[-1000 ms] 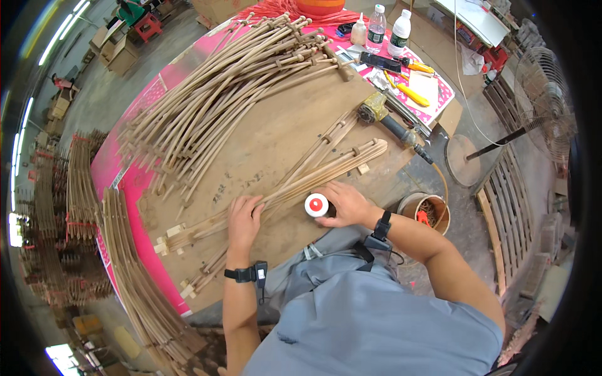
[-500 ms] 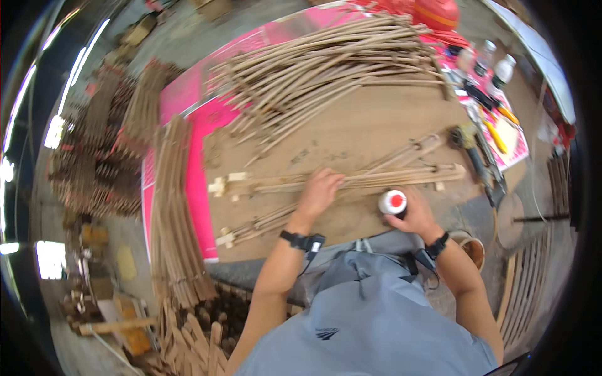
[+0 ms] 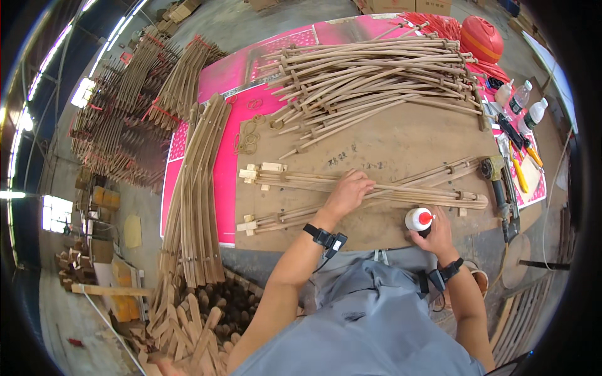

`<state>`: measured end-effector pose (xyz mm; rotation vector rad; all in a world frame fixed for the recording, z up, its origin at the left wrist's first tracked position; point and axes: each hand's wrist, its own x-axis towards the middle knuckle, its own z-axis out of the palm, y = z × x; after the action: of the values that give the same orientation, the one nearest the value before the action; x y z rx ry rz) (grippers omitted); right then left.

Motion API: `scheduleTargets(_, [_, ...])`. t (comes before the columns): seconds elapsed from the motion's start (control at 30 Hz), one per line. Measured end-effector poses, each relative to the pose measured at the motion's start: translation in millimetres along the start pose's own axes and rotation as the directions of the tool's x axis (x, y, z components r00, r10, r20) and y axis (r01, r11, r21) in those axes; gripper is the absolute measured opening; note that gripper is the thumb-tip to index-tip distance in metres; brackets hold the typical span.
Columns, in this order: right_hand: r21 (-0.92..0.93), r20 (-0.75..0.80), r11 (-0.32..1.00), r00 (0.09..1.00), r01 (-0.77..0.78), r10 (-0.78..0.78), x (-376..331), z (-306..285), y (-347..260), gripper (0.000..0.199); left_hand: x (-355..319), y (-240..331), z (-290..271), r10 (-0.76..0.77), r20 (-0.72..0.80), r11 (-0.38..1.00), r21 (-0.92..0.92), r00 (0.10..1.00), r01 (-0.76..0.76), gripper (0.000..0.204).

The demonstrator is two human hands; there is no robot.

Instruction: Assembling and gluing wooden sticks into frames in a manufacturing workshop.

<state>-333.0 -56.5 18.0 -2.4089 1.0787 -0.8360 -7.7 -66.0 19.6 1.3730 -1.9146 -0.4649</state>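
Note:
In my right hand (image 3: 438,233), the fingers wrap round a white squeeze bottle (image 3: 414,219) with a red tip. The bottle is close to the near side of a long pair of bent wooden strips (image 3: 414,193), and its tip leans right. My left hand (image 3: 351,190) lies over the middle of these strips, fingers bent and pressed together on a strip, partly hiding it. Small pale wooden blocks (image 3: 251,173) sit at the strips' left end. A second strip assembly (image 3: 276,220) lies slantwise beneath, crossing toward the upper right.
A heap of thin wooden rods (image 3: 376,75) covers the table's far side. Bundled slats (image 3: 200,188) hang over its left edge. At right are a power tool (image 3: 495,178), a yellow-handled tool (image 3: 520,175), plastic bottles (image 3: 533,114) and a red twine ball (image 3: 481,39).
The whole view has shifted, so the table appears further right. The bottle's red tip now leans more to the right. Both hands keep their holds.

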Motion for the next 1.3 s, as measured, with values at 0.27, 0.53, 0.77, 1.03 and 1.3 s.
scheduleTargets(0.27, [0.043, 0.038, 0.997, 0.998, -0.061, 0.059, 0.5, -0.1, -0.8, 0.061, -0.6, -0.5, -5.4, -0.007, 0.008, 1.000, -0.017, 1.000, 0.007, 0.014])
scheduleTargets(0.53, [0.011, 0.016, 1.000, 1.000, -0.006, 0.006, 0.2, 0.3, 3.0, 0.063, -3.7, -1.2, -6.2, 0.009, -0.012, 1.000, 0.005, 1.000, -0.009, 0.015])
scheduleTargets(0.77, [-0.002, 0.014, 0.999, 0.999, -0.052, 0.052, -5.8, -5.8, 2.8, 0.064, -2.7, -5.2, 2.6, 0.026, -0.049, 0.999, -0.040, 0.998, -0.028, 0.014])
scheduleTargets(1.03, [0.182, -0.096, 0.978, 0.987, -0.107, 0.126, -22.9, -3.4, 8.0, 0.073, -12.9, -24.8, -8.3, 0.017, -0.019, 0.991, 0.130, 1.000, -0.014, 0.011])
scheduleTargets(1.3, [0.666, 0.719, -0.179, 0.560, -0.724, 0.412, -70.5, -5.3, 6.0, 0.067, -0.3, 0.5, -12.7, 0.002, 0.007, 0.996, 0.086, 1.000, -0.003, 0.012])
